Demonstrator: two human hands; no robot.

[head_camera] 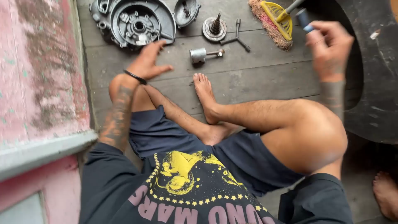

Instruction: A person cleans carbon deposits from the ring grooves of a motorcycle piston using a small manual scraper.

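Observation:
I sit cross-legged on a dark wooden floor. My left hand (148, 61) reaches forward with fingers spread, holding nothing, just below a grey engine cover (134, 21). My right hand (329, 49) is raised at the right and grips a small dark cylindrical object (304, 19) with a light blue band; motion blurs it. A metal piston with its connecting rod (204, 54) lies on the floor between my hands, just beyond my bare foot (205, 96).
A smaller round cover (186, 11), a geared shaft part (214, 28) and a three-armed wrench (236, 36) lie at the top. A yellow brush (274, 20) rests top right. A large black tyre (373, 79) fills the right side. A pink wall (39, 70) stands left. Another person's foot (386, 195) shows bottom right.

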